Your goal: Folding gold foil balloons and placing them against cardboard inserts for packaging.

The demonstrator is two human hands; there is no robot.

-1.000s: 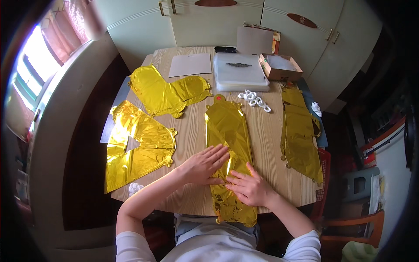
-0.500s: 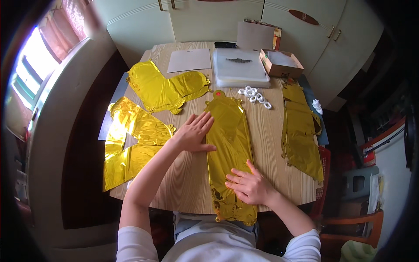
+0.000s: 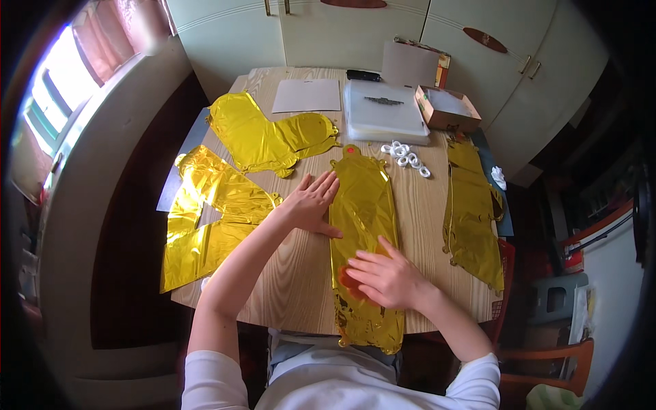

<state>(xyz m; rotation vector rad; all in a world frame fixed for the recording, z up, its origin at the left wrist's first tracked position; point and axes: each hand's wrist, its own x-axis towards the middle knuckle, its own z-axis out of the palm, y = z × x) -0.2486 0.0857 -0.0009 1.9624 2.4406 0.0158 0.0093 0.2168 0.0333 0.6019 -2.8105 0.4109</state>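
A long gold foil balloon (image 3: pixel 365 205), flat and without air, lies lengthwise before me, its near end hanging over the table's edge. It has small tabs at its corners and a red spot at its far tip. My left hand (image 3: pixel 311 203) lies flat along the balloon's left edge, fingers stretched out. Over the balloon's lower half is my right hand (image 3: pixel 387 275), fingers extended and holding nothing. A reddish reflection shows on the foil beside its fingers. Two more flat gold foil balloons lie to the left, a bent one (image 3: pixel 256 137) and a shiny one (image 3: pixel 195 236).
Another gold foil balloon (image 3: pixel 473 219) lies at the right edge. Several white ribbon rolls (image 3: pixel 407 158) sit beyond my right hand. Farther back are a clear plastic case (image 3: pixel 386 113), an open cardboard box (image 3: pixel 451 121) and a white sheet (image 3: pixel 306 96). A red chair (image 3: pixel 504 273) stands at the right.
My right hand has moved slightly up the balloon, and the reddish reflection has appeared beside it. My left hand stays at the left edge. The whole view has shifted a little.
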